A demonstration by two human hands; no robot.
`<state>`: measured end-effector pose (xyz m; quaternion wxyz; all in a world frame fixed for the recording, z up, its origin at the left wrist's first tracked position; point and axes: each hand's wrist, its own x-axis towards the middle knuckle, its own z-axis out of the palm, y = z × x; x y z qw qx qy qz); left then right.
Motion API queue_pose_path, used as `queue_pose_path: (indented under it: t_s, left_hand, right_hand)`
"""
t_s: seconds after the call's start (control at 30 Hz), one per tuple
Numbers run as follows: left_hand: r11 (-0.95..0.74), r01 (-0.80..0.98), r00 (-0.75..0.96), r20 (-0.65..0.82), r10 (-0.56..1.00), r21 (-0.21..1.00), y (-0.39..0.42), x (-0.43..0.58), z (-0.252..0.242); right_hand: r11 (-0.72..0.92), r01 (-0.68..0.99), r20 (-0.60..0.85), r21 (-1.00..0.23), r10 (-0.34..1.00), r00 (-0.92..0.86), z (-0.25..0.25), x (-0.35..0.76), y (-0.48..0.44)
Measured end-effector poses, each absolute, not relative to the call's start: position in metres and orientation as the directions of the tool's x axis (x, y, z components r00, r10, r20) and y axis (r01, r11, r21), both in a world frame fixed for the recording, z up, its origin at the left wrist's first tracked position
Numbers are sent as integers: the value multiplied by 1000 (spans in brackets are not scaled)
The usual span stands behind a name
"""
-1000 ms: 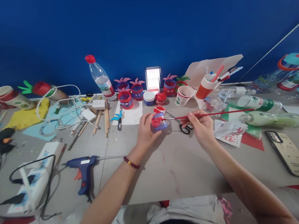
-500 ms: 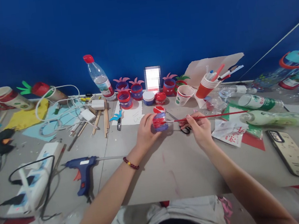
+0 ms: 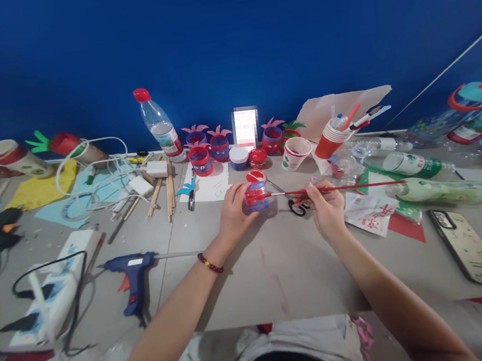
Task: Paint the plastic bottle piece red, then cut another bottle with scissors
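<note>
My left hand is wrapped round a small clear cup painted blue and red, held just above the grey table. My right hand pinches a thin red-handled paintbrush, and the brush tip touches the cup's right side. Black-handled scissors lie under the brush between my hands. A red paint lid sits just behind the cup.
Painted cups, paint jars, a water bottle and a cup of pens line the back. A blue glue gun and power strip lie left; bottles and a phone lie right.
The brush tip has slid left against the cup and my right hand has shifted slightly; my left hand has turned the cup a little.
</note>
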<state>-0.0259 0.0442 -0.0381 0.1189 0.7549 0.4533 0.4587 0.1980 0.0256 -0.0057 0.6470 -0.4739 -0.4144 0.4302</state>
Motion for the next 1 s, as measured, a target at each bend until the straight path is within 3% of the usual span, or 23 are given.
queue_pose_path:
  t_s: [0.23,0.6,1.0]
  left_hand:
    - [-581,600,215,589,779,549,44,-23,-41]
    - [-560,608,195,578,793,563,43,-27,-39]
    - [-571,655,181,631,754,495,45,-26,-42]
  right_hand:
    - [172,-107,143,-979,961,236,1,184,17]
    - [218,-37,197,-975,930,310,7,193,25]
    - [186,-157,145,-970,959,243,-6,189,18]
